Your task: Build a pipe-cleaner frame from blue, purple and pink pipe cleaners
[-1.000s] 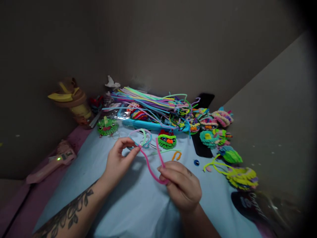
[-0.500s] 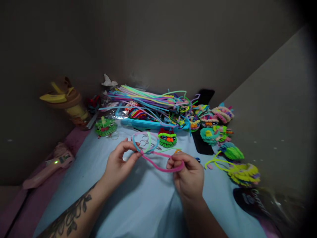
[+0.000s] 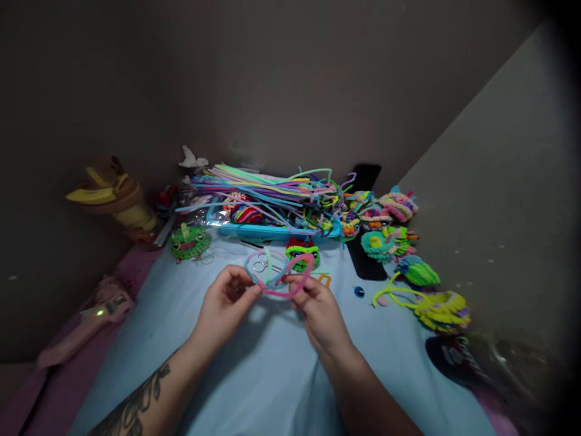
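just above the near stretch of pale blue cloth (image 3: pixel 263 375), the person's left hand (image 3: pixel 224 306) pinches a small ring frame (image 3: pixel 269 266) of lilac, blue and mint stems between thumb and forefinger, at the spot where a pink stem (image 3: pixel 280 294) joins it. the right hand (image 3: pixel 320 312) grasps that pink stem in its fingertips, and the stem curves up into a loop on the frame's right. the step in hand looks to be bending the pink stem against the frame; the next move seems to call for a firm left pinch at the join and a light right grip, so the soft rings keep their round shape. the join is covered by the left thumb, and where the stem's loose end lies cannot be told. beyond, scissors (image 3: pixel 259 267) show through the rings, their blades hard to make out, and the pink loop partly hides a green figure (image 3: pixel 302 249). farther back, stems heaped over a blue tray (image 3: pixel 267 231) conceal most of its contents.
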The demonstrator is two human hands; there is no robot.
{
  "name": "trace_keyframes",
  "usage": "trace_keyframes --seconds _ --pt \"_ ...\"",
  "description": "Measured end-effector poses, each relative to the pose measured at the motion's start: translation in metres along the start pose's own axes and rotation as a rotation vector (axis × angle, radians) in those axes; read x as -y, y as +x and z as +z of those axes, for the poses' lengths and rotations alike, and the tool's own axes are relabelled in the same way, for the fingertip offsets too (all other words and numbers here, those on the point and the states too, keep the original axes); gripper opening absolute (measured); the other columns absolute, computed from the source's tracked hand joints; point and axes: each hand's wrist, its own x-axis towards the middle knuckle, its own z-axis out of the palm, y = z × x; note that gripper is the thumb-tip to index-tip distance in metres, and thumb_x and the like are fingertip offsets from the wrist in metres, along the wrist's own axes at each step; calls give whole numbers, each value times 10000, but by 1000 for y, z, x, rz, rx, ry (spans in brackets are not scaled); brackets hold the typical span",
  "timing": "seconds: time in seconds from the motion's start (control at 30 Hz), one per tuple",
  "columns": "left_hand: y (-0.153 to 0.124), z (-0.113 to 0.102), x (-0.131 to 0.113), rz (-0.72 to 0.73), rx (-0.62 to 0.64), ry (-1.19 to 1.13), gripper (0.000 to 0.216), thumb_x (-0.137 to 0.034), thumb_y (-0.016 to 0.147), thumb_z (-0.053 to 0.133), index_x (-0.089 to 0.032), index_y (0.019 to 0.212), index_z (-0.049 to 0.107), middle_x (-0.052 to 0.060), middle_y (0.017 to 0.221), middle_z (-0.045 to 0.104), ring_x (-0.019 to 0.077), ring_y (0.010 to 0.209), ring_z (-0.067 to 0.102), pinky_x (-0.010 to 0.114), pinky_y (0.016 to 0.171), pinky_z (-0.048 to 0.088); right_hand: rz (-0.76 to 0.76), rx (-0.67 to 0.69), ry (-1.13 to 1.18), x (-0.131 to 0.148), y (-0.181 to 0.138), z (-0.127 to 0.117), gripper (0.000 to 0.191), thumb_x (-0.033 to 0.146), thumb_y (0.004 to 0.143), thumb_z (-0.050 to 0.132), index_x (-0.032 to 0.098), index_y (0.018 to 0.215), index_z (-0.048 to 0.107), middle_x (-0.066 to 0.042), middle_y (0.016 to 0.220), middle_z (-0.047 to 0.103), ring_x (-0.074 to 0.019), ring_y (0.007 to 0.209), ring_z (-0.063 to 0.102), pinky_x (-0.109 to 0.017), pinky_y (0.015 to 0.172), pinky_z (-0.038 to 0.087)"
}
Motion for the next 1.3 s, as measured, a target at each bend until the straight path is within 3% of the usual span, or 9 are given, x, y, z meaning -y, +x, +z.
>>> trace_keyframes --seconds 0.17,0.33,0.53,0.73,0.87,0.93,1.17,1.23,1.3 --pt "4 1 5 -118 3 -192 283 -275 682 744 -180 771 494 -51 649 540 68 581 499 163 551 377 -72 -16 -53 -5 -2 2 234 378 722 670 200 873 658 15 701 562 -106 599 466 -209 527 381" --pt "6 0 8 -171 -3 -306 299 -285 697 737 -186 777 466 -60 645 544 73 602 530 173 586 401 -264 -100 -276 -2 -6 2 137 325 756 634 190 747 654 -2 728 591 -132 694 539 -231 632 432" --pt "1 6 3 -113 -60 -234 286 -259 678 747 -176 742 480 -63 647 529 58 595 498 146 554 373 -109 -77 -482 -8 -12 12 299 353 758 579 148 941 695 52 462 473 -104 423 416 -215 424 331" --pt "-8 15 1 -90 -16 -186 256 -239 672 739 -172 730 498 -57 639 527 66 591 495 156 552 386 -18 -57 -377 -12 -13 22 158 303 726 515 169 666 573 62 435 444 -87 382 386 -201 393 307" --pt "-3 11 3 -82 -117 -205 269 -235 677 738 -178 758 488 -62 650 526 61 600 497 150 562 386 -86 -49 -473 -14 -18 23 162 317 750 489 191 650 507 69 471 398 -88 425 380 -195 426 292" --pt "2 5 5 -70 -185 -256 289 -241 681 739 -188 792 478 -64 664 530 61 609 505 149 570 386 -147 100 -619 -16 -23 23 155 260 746 471 199 604 462 70 473 362 -82 435 351 -196 442 254" --pt "16 -13 8 -33 -311 -361 340 -268 655 759 -202 828 475 -55 675 555 81 632 538 173 603 408 -437 933 -986 -18 -35 16 144 127 574 471 196 531 352 67 472 341 -87 477 284 -219 500 222" --pt "17 -14 7 -33 -317 -349 341 -271 650 760 -201 827 477 -57 669 553 84 637 542 177 610 411 -432 989 -984 -15 -33 13 158 125 585 494 197 528 366 70 474 358 -88 476 304 -213 500 242" --pt "17 -14 5 -55 -294 -308 333 -275 652 755 -199 818 477 -62 656 540 82 625 533 176 602 405 -431 900 -997 -12 -29 11 151 137 635 531 203 545 429 68 489 403 -92 492 366 -213 518 274"
